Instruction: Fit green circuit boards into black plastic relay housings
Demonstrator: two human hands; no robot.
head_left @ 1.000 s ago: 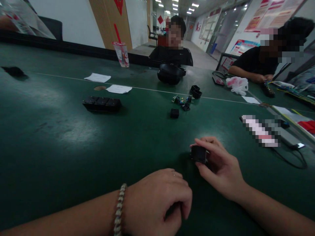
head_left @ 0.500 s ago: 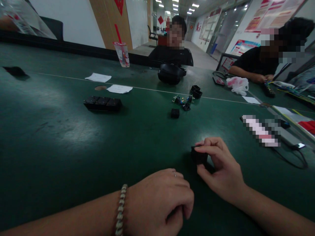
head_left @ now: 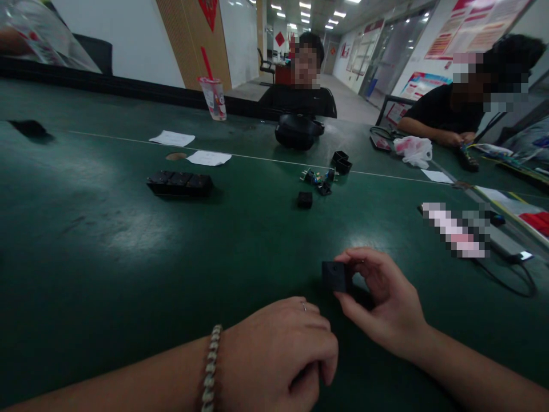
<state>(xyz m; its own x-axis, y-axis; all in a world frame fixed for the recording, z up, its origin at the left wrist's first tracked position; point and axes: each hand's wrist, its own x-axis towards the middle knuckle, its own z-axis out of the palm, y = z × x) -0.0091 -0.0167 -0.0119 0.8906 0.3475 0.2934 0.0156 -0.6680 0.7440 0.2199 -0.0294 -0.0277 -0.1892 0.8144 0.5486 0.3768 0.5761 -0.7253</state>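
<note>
A small black cube is held at its right side by my right hand, between thumb and fingers, low over or on the green table. One face of the cube, with a small dark dot, shows. My left hand, with a ring and a beaded bracelet, rests to the left of it, back upward and fingers curled under; whether they hold anything is hidden. Farther off lie another small black block, several small electronic parts and black open boxes.
A row of black blocks and paper sheets lie left. Behind are a cup with a straw and a black case. A blurred-out phone and cable lie right. Two people sit across the table.
The black cube has turned and shifted slightly left in my right hand, and more of its face shows. My right fingers have moved from its top to its side. My left hand stays put.
</note>
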